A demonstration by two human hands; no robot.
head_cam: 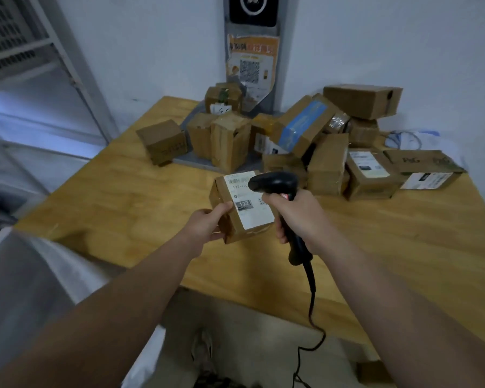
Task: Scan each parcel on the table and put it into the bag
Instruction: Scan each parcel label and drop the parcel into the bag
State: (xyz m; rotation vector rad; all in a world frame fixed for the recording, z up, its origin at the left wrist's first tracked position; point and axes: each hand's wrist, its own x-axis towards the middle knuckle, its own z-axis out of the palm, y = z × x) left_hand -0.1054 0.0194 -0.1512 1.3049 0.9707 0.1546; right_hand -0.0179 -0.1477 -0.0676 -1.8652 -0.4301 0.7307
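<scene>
A heap of brown cardboard parcels (324, 161) lies far right on the light wooden worktop (123, 214), a lone brown cardboard box (163, 141) to its left, and nearer, a black handheld scanner (272, 182) just right of a labelled cardboard parcel (248, 211).

orange qr-code poster (252, 61), black panel (253, 8) above it, metal grille (11, 37) at far left, shoe (202, 351) on the floor (249, 345)

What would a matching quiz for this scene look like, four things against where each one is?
Things:
1. labelled parcel
2. scanner
3. blue-taped box
4. QR poster

Places:
A. stuck up behind the table
B. gripped by the right hand
C. tilted in the pile
D. held by the left hand

Pairs: 1-D, 2-B, 3-C, 4-A
</scene>
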